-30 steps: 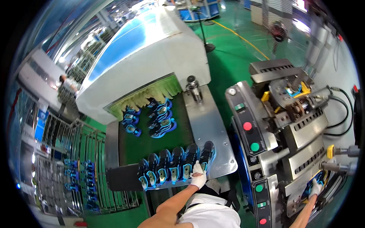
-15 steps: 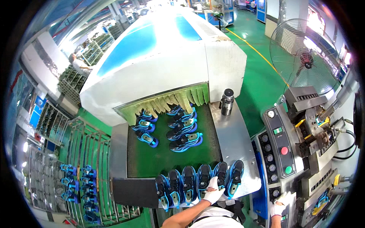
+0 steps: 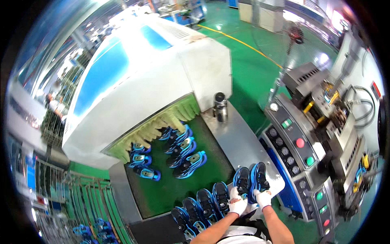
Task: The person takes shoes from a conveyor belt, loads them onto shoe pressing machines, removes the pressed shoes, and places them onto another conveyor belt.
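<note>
In white gloves, both my hands are at the right end of a row of black sports shoes with blue soles. My left hand (image 3: pixel 238 202) is closed at the heel end of the second shoe from the right (image 3: pixel 242 179). Around the heel of the rightmost shoe (image 3: pixel 258 175), my right hand (image 3: pixel 263 198) has its fingers curled. Several more shoes stand to the left in the row, among them one shoe (image 3: pixel 220 195) right beside my left hand. The gloves hide the heel parts of the two shoes.
More shoes (image 3: pixel 187 164) lie on the green conveyor belt (image 3: pixel 162 197) before a white tunnel machine (image 3: pixel 142 89) with a fringed curtain (image 3: pixel 156 128). A metal flask (image 3: pixel 220 107) stands on the steel ledge. At right is a machine with a button panel (image 3: pixel 293 134); racks with shoes (image 3: pixel 103 225) stand left.
My right hand has moved from the machine's lower panel to the rightmost shoe. The view has turned right. My left hand stays at the second shoe from the right.
</note>
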`<state>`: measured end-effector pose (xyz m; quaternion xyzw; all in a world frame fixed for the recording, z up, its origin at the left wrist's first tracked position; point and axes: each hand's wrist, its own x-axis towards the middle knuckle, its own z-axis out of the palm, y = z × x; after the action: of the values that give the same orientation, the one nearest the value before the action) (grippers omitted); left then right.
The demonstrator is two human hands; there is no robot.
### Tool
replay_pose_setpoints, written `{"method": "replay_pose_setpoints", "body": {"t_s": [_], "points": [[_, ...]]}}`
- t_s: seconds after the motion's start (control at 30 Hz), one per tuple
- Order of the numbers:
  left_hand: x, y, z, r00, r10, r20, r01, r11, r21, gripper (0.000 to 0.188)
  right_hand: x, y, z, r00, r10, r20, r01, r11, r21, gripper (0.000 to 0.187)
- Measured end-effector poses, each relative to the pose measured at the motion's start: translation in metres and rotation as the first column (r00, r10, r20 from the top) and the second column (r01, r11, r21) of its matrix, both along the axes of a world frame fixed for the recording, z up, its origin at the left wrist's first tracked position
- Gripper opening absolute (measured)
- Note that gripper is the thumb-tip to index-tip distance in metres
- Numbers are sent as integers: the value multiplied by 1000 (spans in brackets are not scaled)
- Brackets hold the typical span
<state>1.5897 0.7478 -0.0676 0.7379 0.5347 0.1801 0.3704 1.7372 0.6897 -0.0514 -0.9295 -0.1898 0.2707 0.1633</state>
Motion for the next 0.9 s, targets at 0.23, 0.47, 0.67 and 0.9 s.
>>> {"method": "replay_pose_setpoints", "body": {"t_s": [0.23,0.47,0.67,0.9], "points": [[55,24,96,885,-371,-282,240,881,-408,88,4,-120,131,551,-473,-688,833,352,426,48],[114,-123,204,539,-834,-115,763,542,-353,93,-69,-284,154,420,-819,-390,906,356,228,121],[116,-291,238,-62,-998,-4,992,-62,-106,69,-192,-415,211,-70,-705,-706,658,-564,498,92],[125,-534,317,-542,-770,335,831,-551,77,78,-276,-534,281,-736,-668,-110,419,-578,700,62]]}}
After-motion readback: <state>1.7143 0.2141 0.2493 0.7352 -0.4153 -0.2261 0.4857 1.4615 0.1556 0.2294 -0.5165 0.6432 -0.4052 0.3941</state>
